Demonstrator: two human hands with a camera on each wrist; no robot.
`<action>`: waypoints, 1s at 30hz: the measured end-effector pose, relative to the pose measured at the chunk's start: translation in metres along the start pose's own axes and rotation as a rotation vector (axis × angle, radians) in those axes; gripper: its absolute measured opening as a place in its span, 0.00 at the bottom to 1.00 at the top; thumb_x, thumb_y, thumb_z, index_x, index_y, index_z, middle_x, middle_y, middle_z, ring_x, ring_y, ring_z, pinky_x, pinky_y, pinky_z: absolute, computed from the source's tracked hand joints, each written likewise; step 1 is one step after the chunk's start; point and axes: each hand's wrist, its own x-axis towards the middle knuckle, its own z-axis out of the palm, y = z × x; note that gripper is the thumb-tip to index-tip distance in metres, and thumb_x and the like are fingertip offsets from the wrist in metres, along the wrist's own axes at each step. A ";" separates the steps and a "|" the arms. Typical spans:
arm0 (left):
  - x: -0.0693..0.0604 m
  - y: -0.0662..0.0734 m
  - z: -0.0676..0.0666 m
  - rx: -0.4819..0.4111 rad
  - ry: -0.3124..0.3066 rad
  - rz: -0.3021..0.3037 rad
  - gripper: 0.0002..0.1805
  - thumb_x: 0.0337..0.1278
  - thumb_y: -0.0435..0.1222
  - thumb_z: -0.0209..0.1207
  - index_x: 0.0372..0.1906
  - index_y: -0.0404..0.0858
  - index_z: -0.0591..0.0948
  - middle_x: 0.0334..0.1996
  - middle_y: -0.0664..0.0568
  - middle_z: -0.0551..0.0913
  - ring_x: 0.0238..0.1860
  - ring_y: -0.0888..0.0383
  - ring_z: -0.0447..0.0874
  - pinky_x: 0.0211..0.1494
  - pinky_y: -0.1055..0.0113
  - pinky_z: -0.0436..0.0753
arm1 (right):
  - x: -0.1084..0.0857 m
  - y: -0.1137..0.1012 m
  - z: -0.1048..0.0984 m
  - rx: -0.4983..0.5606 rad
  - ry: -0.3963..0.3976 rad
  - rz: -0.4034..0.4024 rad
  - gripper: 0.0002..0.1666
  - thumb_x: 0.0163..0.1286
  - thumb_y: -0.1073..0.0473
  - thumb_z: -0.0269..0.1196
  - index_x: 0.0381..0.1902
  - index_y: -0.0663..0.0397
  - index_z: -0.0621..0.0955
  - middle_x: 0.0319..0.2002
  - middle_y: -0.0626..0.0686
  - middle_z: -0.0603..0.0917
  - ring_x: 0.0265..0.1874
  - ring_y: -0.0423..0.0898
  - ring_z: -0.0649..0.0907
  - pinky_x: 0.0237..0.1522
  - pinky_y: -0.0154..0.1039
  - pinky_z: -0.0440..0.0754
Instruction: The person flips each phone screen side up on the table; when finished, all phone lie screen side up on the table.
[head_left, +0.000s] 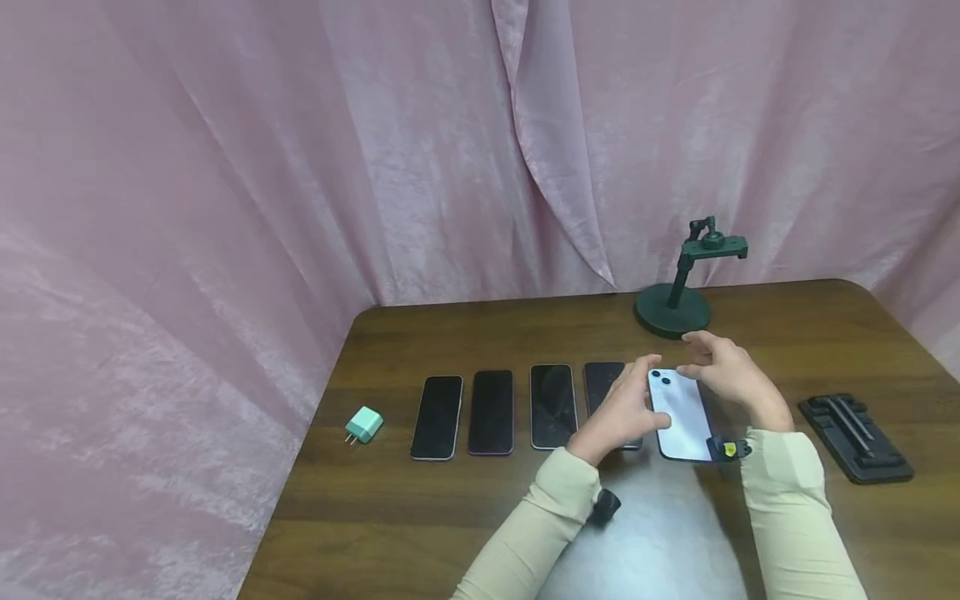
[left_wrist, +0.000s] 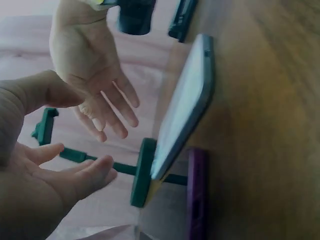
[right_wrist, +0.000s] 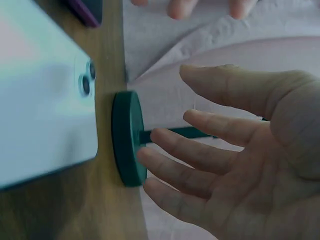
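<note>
A pale blue phone [head_left: 681, 421] lies camera side up at the right end of a row of phones. My left hand [head_left: 617, 414] hovers at its left side, thumb and fingers apart and holding nothing. It partly covers the neighbouring dark-screened phone [head_left: 602, 379]. Over the pale phone's upper right is my right hand [head_left: 731, 377], also holding nothing. In the right wrist view the fingers of that hand [right_wrist: 225, 155] are extended, apart from the pale phone [right_wrist: 40, 110]. Both hands appear above the phone [left_wrist: 185, 105] in the left wrist view.
Three more phones, screens up, continue the row leftward: one [head_left: 553, 407], another [head_left: 491, 412] and the leftmost [head_left: 437, 417]. A mint charger plug [head_left: 364, 424] sits at far left. Behind stands a green phone stand [head_left: 672, 310]; a folded black stand [head_left: 855, 437] lies at right.
</note>
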 end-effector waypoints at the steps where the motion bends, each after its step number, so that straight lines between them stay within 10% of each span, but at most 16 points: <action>1: 0.000 0.000 0.003 0.022 -0.003 -0.015 0.46 0.51 0.31 0.72 0.74 0.44 0.63 0.66 0.48 0.70 0.56 0.58 0.77 0.51 0.70 0.78 | 0.000 0.003 -0.001 -0.003 -0.008 0.004 0.37 0.72 0.62 0.62 0.71 0.75 0.62 0.64 0.80 0.68 0.61 0.77 0.71 0.55 0.71 0.73; 12: 0.001 0.008 0.028 0.285 -0.071 -0.119 0.52 0.44 0.38 0.79 0.75 0.46 0.63 0.60 0.51 0.73 0.50 0.64 0.75 0.52 0.74 0.75 | 0.001 0.023 -0.001 0.016 -0.092 0.036 0.38 0.68 0.66 0.64 0.70 0.77 0.62 0.64 0.80 0.68 0.59 0.77 0.72 0.55 0.71 0.73; 30: -0.001 0.007 0.039 0.513 -0.134 -0.078 0.53 0.41 0.37 0.78 0.75 0.46 0.63 0.67 0.46 0.67 0.65 0.59 0.70 0.57 0.75 0.74 | 0.009 0.021 0.010 -0.072 -0.109 0.025 0.30 0.70 0.66 0.60 0.64 0.80 0.67 0.55 0.80 0.75 0.54 0.76 0.75 0.52 0.70 0.74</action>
